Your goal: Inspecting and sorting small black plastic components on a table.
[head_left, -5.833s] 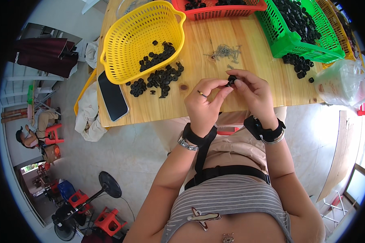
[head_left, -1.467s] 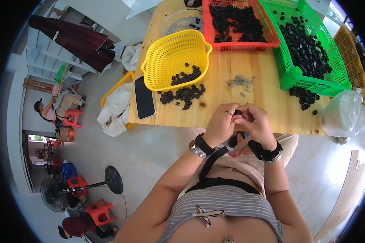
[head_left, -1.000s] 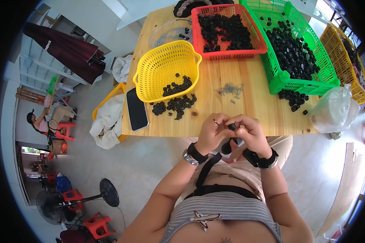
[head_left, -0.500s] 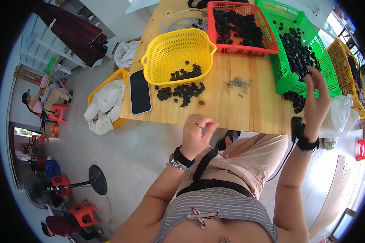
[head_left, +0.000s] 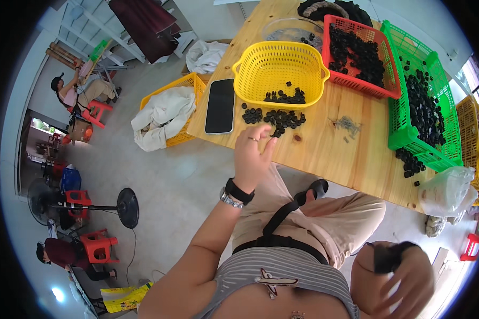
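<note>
My left hand (head_left: 254, 155) is at the table's front edge, just below a loose pile of small black round parts (head_left: 282, 120). Its thumb and forefinger are apart, their tips close by the nearest parts, and I see nothing held between them. Behind the pile stands a yellow basket (head_left: 279, 56) with more black parts on its bottom. A black-screened phone (head_left: 220, 106) lies left of the pile. My right hand (head_left: 407, 282) is low at the right, off the table beside my body, smeared by motion; whether it holds anything does not show.
Small thin metal pieces (head_left: 347, 127) lie mid-table. A red basket (head_left: 356, 53) and a green crate (head_left: 426, 106) hold black parts; more spill by the crate. A plastic bag (head_left: 446, 192) hangs at the right corner. A yellow crate with white cloth (head_left: 162, 114) and a fan (head_left: 127, 208) stand left.
My right hand has left the green crate and dropped to the lower right. My left hand has moved up to the black parts. The whole view has swung, shifting the table right.
</note>
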Demonstrator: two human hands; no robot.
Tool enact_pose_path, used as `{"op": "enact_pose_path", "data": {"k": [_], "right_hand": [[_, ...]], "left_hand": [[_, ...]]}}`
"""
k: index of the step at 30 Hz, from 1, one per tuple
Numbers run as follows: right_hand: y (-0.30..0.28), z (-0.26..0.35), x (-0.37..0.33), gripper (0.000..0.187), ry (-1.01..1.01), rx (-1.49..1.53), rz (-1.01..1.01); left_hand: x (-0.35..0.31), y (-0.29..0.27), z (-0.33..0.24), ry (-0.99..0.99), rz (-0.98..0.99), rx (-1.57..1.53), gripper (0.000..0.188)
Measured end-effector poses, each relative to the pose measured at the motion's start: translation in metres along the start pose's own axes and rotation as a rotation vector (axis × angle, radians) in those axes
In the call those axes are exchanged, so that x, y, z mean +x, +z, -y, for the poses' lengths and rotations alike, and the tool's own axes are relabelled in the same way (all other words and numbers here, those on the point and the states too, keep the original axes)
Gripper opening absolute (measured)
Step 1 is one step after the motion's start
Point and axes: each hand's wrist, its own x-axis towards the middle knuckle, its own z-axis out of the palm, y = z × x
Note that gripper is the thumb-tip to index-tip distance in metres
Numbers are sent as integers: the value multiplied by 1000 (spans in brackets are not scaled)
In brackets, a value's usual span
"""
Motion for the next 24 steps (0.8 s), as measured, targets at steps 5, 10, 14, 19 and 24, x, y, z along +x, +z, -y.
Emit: {"op": "enact_pose_path", "data": {"k": [5,10,14,19,24], "right_hand": [[48,13,34,13,-7,-145,-16],[61,19,33,19,150,-84,90],[59,15,27,24,96,-86,112],[61,10,16,23,116,-58,67],[60,11,10,20,163,-91,109]], "left_hand": [[2,11,24,131,41,276,25],[-1,25,22,55,64,272,21],[-1,21,26,144,13,257,20],[-2,25,20,225,0,210,19],[-4,23,21,269,-22,225,19]]}}
